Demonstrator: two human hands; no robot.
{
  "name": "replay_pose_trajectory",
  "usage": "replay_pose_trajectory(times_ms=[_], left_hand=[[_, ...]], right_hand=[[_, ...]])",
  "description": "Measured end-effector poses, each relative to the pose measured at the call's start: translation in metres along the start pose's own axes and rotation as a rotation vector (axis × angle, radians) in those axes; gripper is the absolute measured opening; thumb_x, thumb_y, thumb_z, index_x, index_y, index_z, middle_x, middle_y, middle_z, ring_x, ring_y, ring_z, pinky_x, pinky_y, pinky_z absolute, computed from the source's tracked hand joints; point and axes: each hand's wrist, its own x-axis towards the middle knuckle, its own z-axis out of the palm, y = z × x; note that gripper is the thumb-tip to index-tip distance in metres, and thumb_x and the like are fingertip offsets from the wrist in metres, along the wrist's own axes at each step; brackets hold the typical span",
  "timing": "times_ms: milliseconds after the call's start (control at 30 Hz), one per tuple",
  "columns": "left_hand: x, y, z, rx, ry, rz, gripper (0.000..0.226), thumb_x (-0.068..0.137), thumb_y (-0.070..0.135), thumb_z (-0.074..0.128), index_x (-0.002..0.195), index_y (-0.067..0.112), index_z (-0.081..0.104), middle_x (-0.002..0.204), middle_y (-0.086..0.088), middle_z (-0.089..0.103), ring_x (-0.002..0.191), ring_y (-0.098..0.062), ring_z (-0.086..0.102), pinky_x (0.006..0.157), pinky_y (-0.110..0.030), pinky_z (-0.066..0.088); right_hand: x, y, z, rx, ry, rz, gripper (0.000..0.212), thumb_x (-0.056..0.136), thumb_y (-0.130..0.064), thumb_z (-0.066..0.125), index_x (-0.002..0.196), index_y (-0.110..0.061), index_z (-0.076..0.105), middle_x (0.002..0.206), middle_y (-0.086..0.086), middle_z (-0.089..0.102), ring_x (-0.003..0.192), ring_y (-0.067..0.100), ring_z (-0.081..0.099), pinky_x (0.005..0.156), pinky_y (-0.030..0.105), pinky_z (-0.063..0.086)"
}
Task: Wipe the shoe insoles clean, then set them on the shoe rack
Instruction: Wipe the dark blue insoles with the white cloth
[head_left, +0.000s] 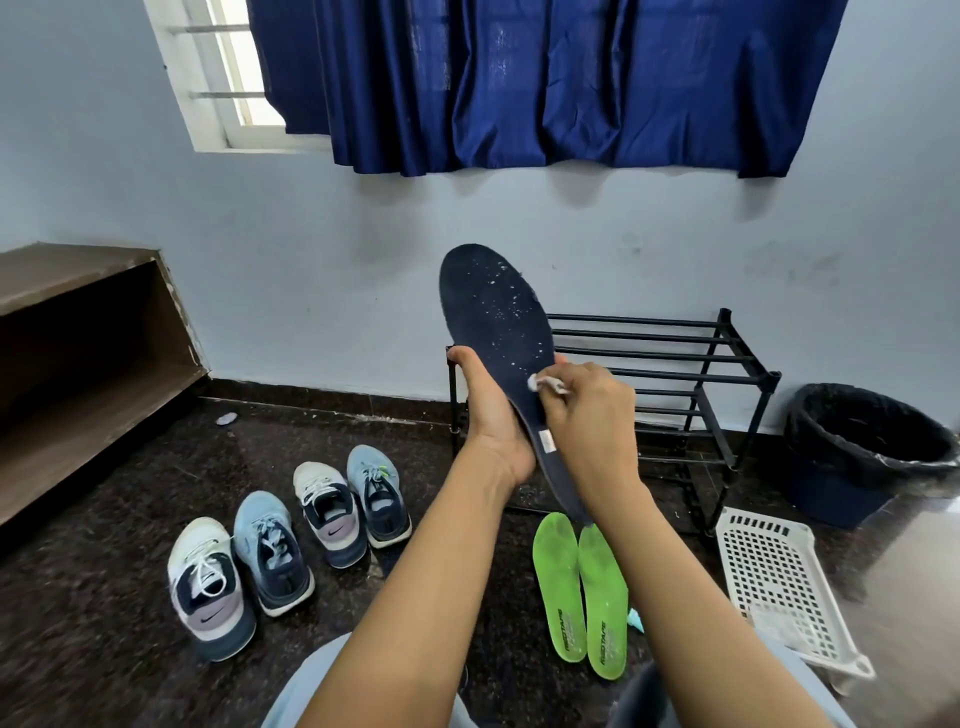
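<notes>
Where the wooden shelf (78, 338) runs along the far left wall, four shoes (272, 553) stand in a loose row on the dark floor (104, 597) near it, openings up, probably because their insoles have been taken out. Next along, the left hand (493, 415) holds the dark blue insole (493, 322) up in the air, toe end high and face turned toward the person, so the speckled surface can be seen and reached. Its grip is wrapped round the insole's middle, thumb on the near edge and fingers behind. The right hand (592, 415) has its grip pinching a small white wipe (548, 384) against the insole's face, below the pale flecks showing toward the toe, so the wiping looks unfinished. Below the hands, two green insoles (558, 582) lie side by side on the floor, touching, near the foot of the shoe rack (675, 353). None of the insoles is on the rack yet. Further right sit a white basket (774, 566) and a lined bin (857, 441), handy for used wipes.
</notes>
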Motion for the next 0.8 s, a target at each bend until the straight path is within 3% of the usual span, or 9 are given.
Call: replay_pose_trajectory(times_ms=[67, 200, 300, 400, 500, 600, 667, 733, 800], left_hand=[[-0.002, 0.001, 0.000, 0.001, 0.005, 0.007, 0.101, 0.079, 0.086, -0.001, 0.089, 0.011, 0.066, 0.081, -0.009, 0.067, 0.074, -0.022, 0.065, 0.078, -0.033, 0.050], [0.001, 0.010, -0.010, -0.031, 0.069, -0.045, 0.109, 0.078, 0.088, 0.004, 0.107, 0.003, 0.065, 0.099, -0.018, 0.067, 0.085, -0.026, 0.068, 0.084, -0.035, 0.053], [-0.003, 0.006, -0.006, 0.014, 0.055, -0.048, 0.106, 0.078, 0.088, 0.004, 0.100, 0.006, 0.068, 0.094, -0.014, 0.069, 0.085, -0.025, 0.069, 0.083, -0.035, 0.053], [-0.007, 0.000, -0.003, 0.051, 0.078, -0.043, 0.098, 0.080, 0.086, 0.004, 0.099, 0.015, 0.069, 0.088, -0.007, 0.072, 0.082, -0.022, 0.069, 0.075, -0.031, 0.054], [-0.006, 0.006, -0.007, 0.043, 0.080, -0.057, 0.100, 0.080, 0.086, 0.004, 0.089, 0.010, 0.068, 0.079, -0.009, 0.071, 0.073, -0.022, 0.069, 0.073, -0.030, 0.054], [-0.004, 0.012, -0.011, 0.016, 0.080, -0.084, 0.106, 0.079, 0.087, 0.006, 0.085, 0.001, 0.067, 0.079, -0.016, 0.071, 0.078, -0.026, 0.070, 0.082, -0.035, 0.054], [-0.005, 0.011, -0.009, 0.024, 0.071, -0.083, 0.106, 0.079, 0.087, 0.006, 0.089, 0.002, 0.067, 0.082, -0.015, 0.071, 0.081, -0.026, 0.070, 0.083, -0.036, 0.054], [-0.005, 0.009, -0.009, 0.049, 0.069, -0.066, 0.101, 0.081, 0.086, 0.006, 0.092, 0.007, 0.068, 0.083, -0.011, 0.071, 0.079, -0.024, 0.069, 0.080, -0.034, 0.054], [-0.005, 0.007, -0.007, 0.052, 0.089, -0.061, 0.094, 0.081, 0.085, 0.008, 0.093, 0.014, 0.069, 0.082, -0.006, 0.071, 0.078, -0.021, 0.068, 0.076, -0.031, 0.053]], right_hand=[[-0.002, -0.002, 0.004, -0.031, 0.066, -0.061, 0.013, 0.080, -0.005, 0.066, 0.086, -0.012, 0.075, 0.082, 0.011, 0.069, 0.073, 0.029, 0.063, 0.067, 0.022, 0.036], [-0.013, -0.011, -0.004, 0.176, -0.205, -0.034, 0.014, 0.079, -0.007, 0.070, 0.082, -0.019, 0.076, 0.072, -0.012, 0.066, 0.070, -0.008, 0.058, 0.064, 0.002, 0.036], [-0.010, -0.009, -0.004, 0.122, -0.155, -0.074, 0.015, 0.078, -0.005, 0.068, 0.081, -0.018, 0.076, 0.077, -0.005, 0.070, 0.072, 0.006, 0.063, 0.065, 0.010, 0.040], [-0.004, -0.005, 0.000, 0.012, 0.001, -0.084, 0.015, 0.077, -0.001, 0.067, 0.084, -0.012, 0.075, 0.083, 0.009, 0.069, 0.074, 0.028, 0.063, 0.064, 0.014, 0.031], [-0.011, -0.009, 0.000, 0.105, -0.089, -0.067, 0.016, 0.078, -0.004, 0.066, 0.084, -0.015, 0.075, 0.086, 0.004, 0.071, 0.079, 0.019, 0.064, 0.065, 0.008, 0.034], [-0.016, -0.013, -0.002, 0.222, -0.245, -0.024, 0.017, 0.079, -0.006, 0.067, 0.083, -0.021, 0.075, 0.083, -0.004, 0.072, 0.077, 0.005, 0.062, 0.065, 0.001, 0.037], [-0.012, -0.011, -0.002, 0.225, -0.231, -0.035, 0.018, 0.078, -0.005, 0.068, 0.081, -0.022, 0.074, 0.083, -0.005, 0.071, 0.077, 0.005, 0.062, 0.067, 0.001, 0.038], [-0.007, -0.011, 0.001, 0.207, -0.134, -0.077, 0.019, 0.077, -0.003, 0.068, 0.081, -0.020, 0.074, 0.086, -0.001, 0.070, 0.079, 0.012, 0.063, 0.072, 0.009, 0.042], [-0.005, -0.011, 0.006, 0.151, -0.031, -0.136, 0.017, 0.077, -0.003, 0.067, 0.084, -0.017, 0.074, 0.087, 0.004, 0.070, 0.080, 0.020, 0.064, 0.075, 0.024, 0.047]])
